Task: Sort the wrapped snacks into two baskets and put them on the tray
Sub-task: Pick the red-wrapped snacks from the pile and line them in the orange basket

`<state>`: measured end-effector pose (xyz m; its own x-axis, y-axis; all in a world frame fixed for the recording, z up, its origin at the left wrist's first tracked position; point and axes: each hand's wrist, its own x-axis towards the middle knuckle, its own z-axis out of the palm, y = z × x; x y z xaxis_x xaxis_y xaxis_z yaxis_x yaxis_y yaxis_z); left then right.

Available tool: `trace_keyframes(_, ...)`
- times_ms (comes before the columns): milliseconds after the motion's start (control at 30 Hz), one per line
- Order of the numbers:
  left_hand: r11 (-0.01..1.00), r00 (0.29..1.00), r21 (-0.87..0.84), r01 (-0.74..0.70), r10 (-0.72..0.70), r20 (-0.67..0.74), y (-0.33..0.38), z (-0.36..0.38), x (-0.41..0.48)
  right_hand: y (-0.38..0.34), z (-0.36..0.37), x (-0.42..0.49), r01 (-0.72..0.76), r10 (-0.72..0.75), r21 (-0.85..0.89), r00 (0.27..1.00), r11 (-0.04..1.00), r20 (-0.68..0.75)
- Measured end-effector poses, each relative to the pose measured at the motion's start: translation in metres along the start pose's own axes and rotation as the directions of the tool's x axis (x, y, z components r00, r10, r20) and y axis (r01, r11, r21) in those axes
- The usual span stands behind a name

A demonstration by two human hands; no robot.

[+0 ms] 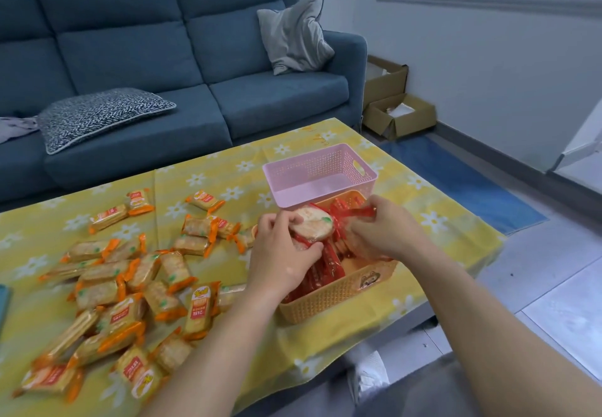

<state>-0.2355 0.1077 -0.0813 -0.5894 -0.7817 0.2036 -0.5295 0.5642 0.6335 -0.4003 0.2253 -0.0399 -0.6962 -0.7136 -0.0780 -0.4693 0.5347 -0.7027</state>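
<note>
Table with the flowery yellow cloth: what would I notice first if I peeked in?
Most likely the big heap of orange-wrapped snacks spread over the left of the table. Next, the left hand and right hand meeting over the orange basket of red-wrapped snacks at the table's right, the left gripping a round cracker packet, the right pinching a red wrapper. Just behind sits a pink basket, empty.

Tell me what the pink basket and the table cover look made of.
The pink basket: likely moulded plastic, matte, with perforated lattice walls and cut-out handle. The table cover: probably thin cloth or vinyl; fold creases show and its edge drapes.
</note>
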Motion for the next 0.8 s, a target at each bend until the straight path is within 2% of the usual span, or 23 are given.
trace_keyframes(67,1.000,1.000,-0.029,0.009,-0.009,0.002,0.000,0.000,0.001,0.001,-0.005,0.001,-0.019,0.016,-0.034,0.996,0.999,-0.087)
trace_keyframes(133,0.996,0.999,-0.086,0.037,-0.037,-0.004,0.001,0.000,0.002,0.002,-0.008,0.002,-0.022,0.023,0.012,0.992,1.000,-0.120)
trace_keyframes(300,0.960,0.994,-0.267,0.084,-0.099,-0.041,0.003,-0.007,0.005,-0.004,0.001,-0.003,0.010,-0.007,0.042,0.998,0.999,-0.062)
trace_keyframes(433,0.919,0.989,-0.383,0.095,-0.130,-0.064,0.003,-0.013,0.005,-0.004,0.012,-0.006,0.114,-0.123,-0.120,0.990,0.986,-0.067)
trace_keyframes(533,0.914,0.990,-0.396,0.087,-0.124,-0.068,0.005,-0.014,0.005,-0.005,0.026,-0.009,0.147,-0.126,-0.332,0.988,0.932,0.085)
trace_keyframes(633,0.921,0.992,-0.386,0.057,-0.095,-0.080,0.006,-0.015,0.007,-0.007,0.023,-0.003,0.099,-0.041,-0.297,0.980,0.950,0.196)
trace_keyframes(700,0.926,0.994,-0.375,0.050,-0.081,-0.067,0.007,-0.017,0.008,-0.002,0.019,0.000,0.128,-0.056,-0.297,0.970,0.946,0.238)
trace_keyframes(800,0.933,0.997,-0.360,0.021,-0.045,-0.060,0.007,-0.020,0.007,0.004,0.019,0.002,0.177,-0.014,-0.373,0.917,0.911,0.399)
